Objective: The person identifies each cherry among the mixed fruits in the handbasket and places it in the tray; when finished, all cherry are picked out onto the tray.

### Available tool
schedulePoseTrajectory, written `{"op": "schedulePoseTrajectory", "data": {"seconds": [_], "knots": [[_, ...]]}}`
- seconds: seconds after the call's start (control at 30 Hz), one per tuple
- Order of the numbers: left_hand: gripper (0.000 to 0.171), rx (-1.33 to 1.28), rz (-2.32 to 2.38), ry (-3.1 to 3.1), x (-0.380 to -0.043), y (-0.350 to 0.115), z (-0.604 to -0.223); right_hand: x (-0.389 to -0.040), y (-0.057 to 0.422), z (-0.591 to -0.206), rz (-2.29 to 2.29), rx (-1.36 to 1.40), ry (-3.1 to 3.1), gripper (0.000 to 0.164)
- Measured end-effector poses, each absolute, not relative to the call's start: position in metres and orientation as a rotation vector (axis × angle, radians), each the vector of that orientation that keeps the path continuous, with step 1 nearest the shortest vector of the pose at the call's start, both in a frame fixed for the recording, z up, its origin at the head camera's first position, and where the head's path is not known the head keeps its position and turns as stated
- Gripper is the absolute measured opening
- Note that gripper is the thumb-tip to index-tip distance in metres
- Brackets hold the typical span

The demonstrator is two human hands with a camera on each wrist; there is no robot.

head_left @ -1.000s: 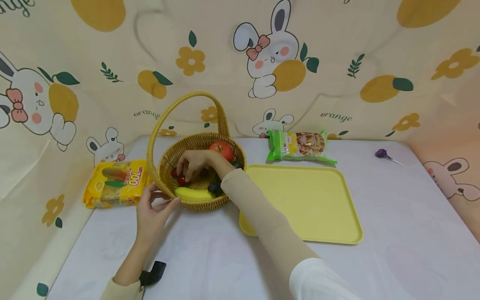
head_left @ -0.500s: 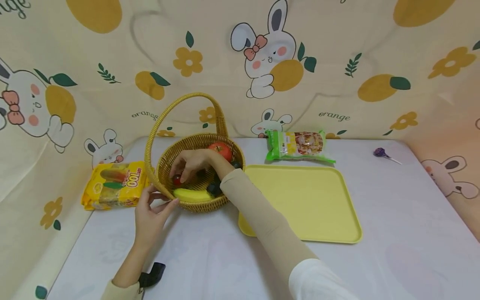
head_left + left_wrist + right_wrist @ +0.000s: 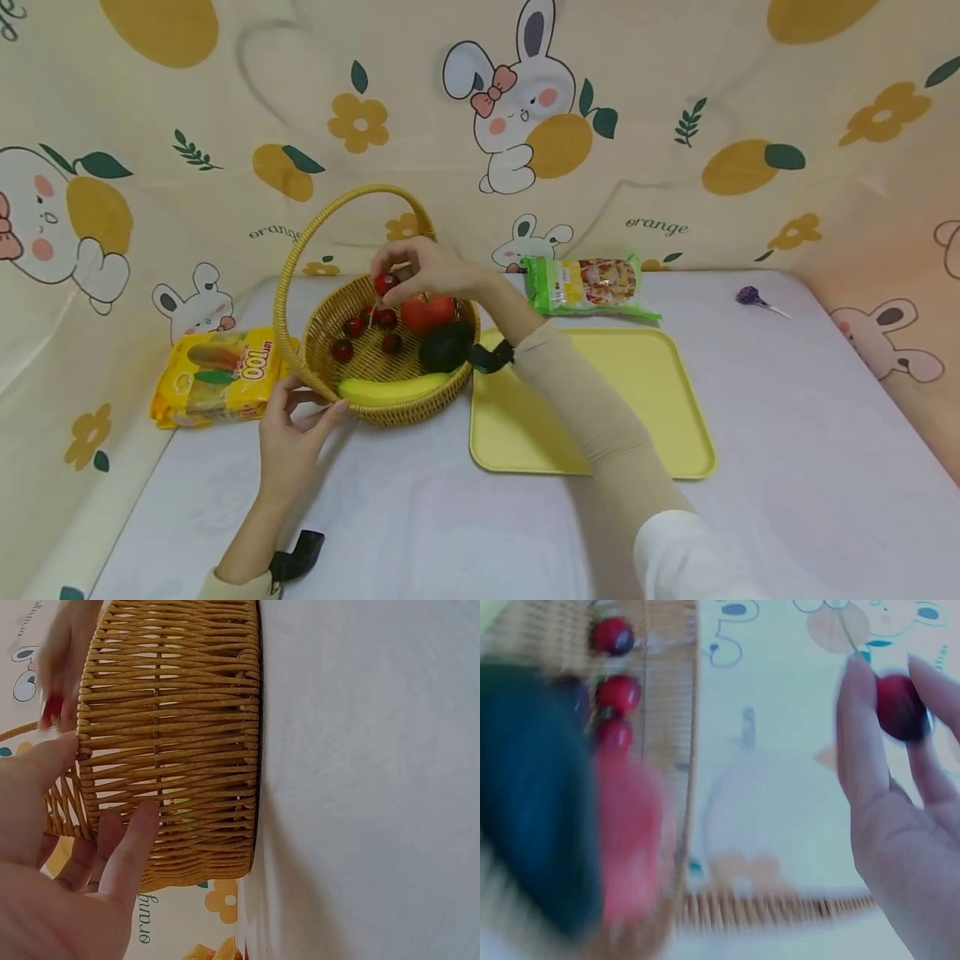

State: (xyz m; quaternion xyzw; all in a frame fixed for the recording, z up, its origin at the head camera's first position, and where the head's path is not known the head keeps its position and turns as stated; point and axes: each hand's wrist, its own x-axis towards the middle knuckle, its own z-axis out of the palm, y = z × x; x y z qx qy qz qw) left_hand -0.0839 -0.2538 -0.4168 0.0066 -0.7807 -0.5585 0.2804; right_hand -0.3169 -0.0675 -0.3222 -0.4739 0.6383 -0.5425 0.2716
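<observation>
In the head view my right hand [image 3: 435, 268] is raised over the wicker basket [image 3: 412, 414], pinching a dark red cherry [image 3: 386, 283] between thumb and fingers. A thin stem shows on this cherry [image 3: 900, 707] in the right wrist view. At the near left of the basket, my left hand [image 3: 291, 442] grips the rim beside the foot of the handle [image 3: 288, 279]. Inside the basket lie several loose cherries [image 3: 392, 343], a yellow banana [image 3: 393, 390], a dark green avocado [image 3: 447, 347] and a red, apple-like fruit [image 3: 427, 314] partly hidden behind my right hand.
A yellow tray [image 3: 600, 400] lies right of the basket, under my right forearm. Behind it sits a green-edged food packet [image 3: 596, 285]. A purple lollipop [image 3: 750, 297] lies at the far right. Left of the basket is a yellow packet [image 3: 221, 375].
My right hand has risen out of the basket, up and to the right, with a cherry in its fingers. The left hand keeps its hold on the rim. The head view has shifted slightly.
</observation>
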Motion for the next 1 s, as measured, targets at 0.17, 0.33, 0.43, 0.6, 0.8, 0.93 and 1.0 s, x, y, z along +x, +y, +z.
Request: {"op": "schedulePoseTrajectory", "data": {"seconds": [0.17, 0.33, 0.43, 0.6, 0.8, 0.93, 1.0], "knots": [[0.056, 0.013, -1.52, -2.074, -0.09, -0.26, -0.433, -0.317, 0.006, -0.331, -1.614, -1.189, 1.82, 0.028], [0.056, 0.024, -1.529, -2.084, -0.09, -0.263, -0.435, -0.319, 0.056, -0.359, -1.844, -0.887, 1.79, 0.023], [0.057, 0.036, -1.496, -2.109, -0.089, -0.262, -0.435, -0.319, 0.072, -0.378, -1.971, -0.666, 1.7, 0.026], [0.058, 0.036, -1.481, -2.115, -0.088, -0.262, -0.435, -0.315, 0.082, -0.399, -1.981, -0.551, 1.725, 0.035], [0.057, 0.034, -1.48, -2.114, -0.087, -0.26, -0.434, -0.311, 0.086, -0.412, -1.81, -0.613, 1.931, 0.04], [0.056, 0.029, -1.478, -2.108, -0.087, -0.26, -0.434, -0.307, 0.085, -0.421, -1.666, -0.687, 2.004, 0.037], [0.057, 0.028, -1.481, -2.103, -0.087, -0.26, -0.435, -0.304, 0.083, -0.424, -1.608, -0.74, 2.039, 0.037]]}}
